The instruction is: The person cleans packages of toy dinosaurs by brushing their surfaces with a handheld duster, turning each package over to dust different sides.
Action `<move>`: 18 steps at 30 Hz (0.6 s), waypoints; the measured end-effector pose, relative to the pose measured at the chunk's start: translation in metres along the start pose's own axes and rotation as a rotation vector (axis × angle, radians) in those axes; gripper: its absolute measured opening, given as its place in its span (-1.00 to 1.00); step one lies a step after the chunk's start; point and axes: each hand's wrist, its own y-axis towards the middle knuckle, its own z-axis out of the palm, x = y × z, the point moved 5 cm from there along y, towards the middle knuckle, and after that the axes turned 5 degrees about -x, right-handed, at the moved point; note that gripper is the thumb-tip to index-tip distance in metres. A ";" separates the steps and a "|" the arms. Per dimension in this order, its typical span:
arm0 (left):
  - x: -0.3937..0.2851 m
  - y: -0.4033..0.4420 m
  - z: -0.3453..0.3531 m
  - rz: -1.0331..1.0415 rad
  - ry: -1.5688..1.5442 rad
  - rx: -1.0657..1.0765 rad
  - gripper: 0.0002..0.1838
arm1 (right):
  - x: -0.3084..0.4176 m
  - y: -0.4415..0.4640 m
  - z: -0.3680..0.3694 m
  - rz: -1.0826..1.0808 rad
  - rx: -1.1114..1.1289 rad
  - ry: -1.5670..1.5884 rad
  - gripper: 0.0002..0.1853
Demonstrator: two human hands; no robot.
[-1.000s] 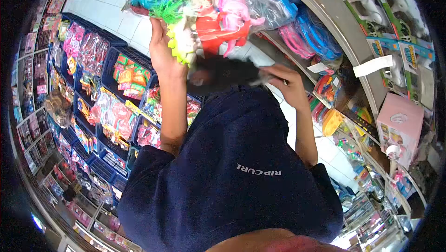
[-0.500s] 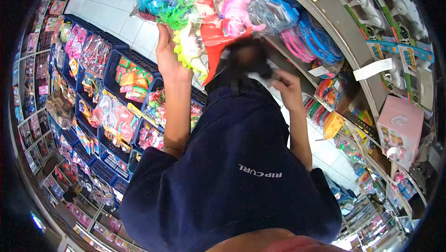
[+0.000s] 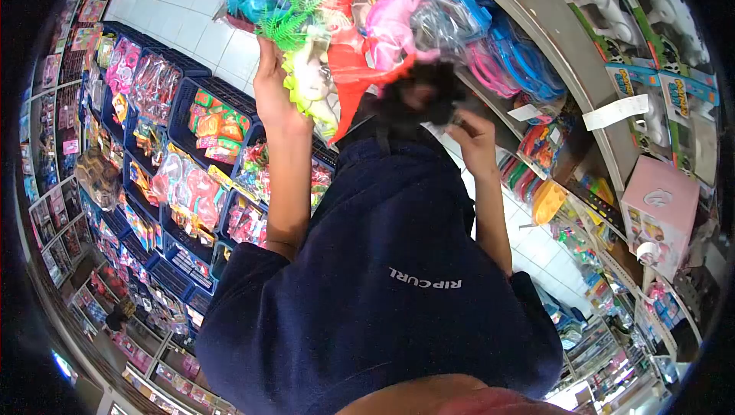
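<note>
A clear bag of plastic toy dinosaurs (image 3: pixel 373 70), in red, pink, white-green and other colours with green fern pieces, fills the upper middle of the view. My left hand (image 3: pixel 282 97) grips its left lower side, the fingers mostly hidden behind the bag. Against the bag's lower right part is a black fluffy duster (image 3: pixel 423 92), blurred by motion. The fingers of my right hand (image 3: pixel 472 133) are pinched together at its right end; the handle itself is hard to make out.
Blue baskets (image 3: pixel 180 120) of packaged toys stand on the left. Shelves on the right hold blue and pink hooped packs (image 3: pixel 528 59), boxed white animal toys (image 3: pixel 605 13) and a pink box (image 3: pixel 658 204). White floor tiles (image 3: pixel 180 17) show between the rows.
The black duster has shifted slightly up and right across the bag's lower part. My right hand has moved only a little; my left hand and the bag stay nearly in place.
</note>
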 end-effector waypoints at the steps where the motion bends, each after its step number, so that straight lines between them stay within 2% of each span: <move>1: 0.002 -0.001 0.000 -0.004 0.000 -0.002 -0.63 | -0.001 0.002 -0.005 -0.020 -0.040 -0.026 -0.71; 4: 0.010 -0.003 0.011 -0.042 0.063 0.134 -0.63 | -0.006 0.008 -0.016 -0.062 -0.102 -0.068 -0.69; 7: 0.010 -0.002 0.008 -0.028 0.045 0.099 -0.61 | 0.037 -0.002 0.004 -0.232 0.077 -0.193 -0.68; 9: 0.015 -0.001 0.012 -0.032 0.035 0.087 -0.60 | 0.044 -0.004 0.000 -0.277 0.003 -0.266 -0.69; 11: 0.016 -0.003 0.021 0.071 0.099 -0.122 -0.58 | 0.029 -0.003 -0.015 -0.155 -0.107 -0.383 -0.68; 12: 0.014 -0.005 0.020 0.125 0.131 -0.226 -0.57 | 0.053 -0.007 0.007 -0.200 0.078 -0.496 -0.66; 13: 0.014 -0.004 0.021 0.125 0.136 -0.225 -0.57 | 0.057 -0.010 0.025 -0.226 0.193 -0.498 -0.66; 14: 0.014 -0.002 0.022 0.109 0.156 -0.181 -0.56 | 0.057 -0.014 0.037 -0.250 0.304 -0.498 -0.66; 16: 0.017 0.000 0.022 0.079 0.187 -0.096 -0.55 | 0.055 -0.013 0.032 -0.230 0.231 -0.409 -0.77; 17: 0.020 0.001 0.027 0.025 0.088 0.055 -0.54 | 0.048 -0.012 0.028 -0.229 0.237 -0.413 -0.77; 18: 0.021 -0.002 0.034 -0.028 -0.009 0.204 -0.54 | 0.036 -0.010 0.013 -0.159 0.029 -0.322 -0.76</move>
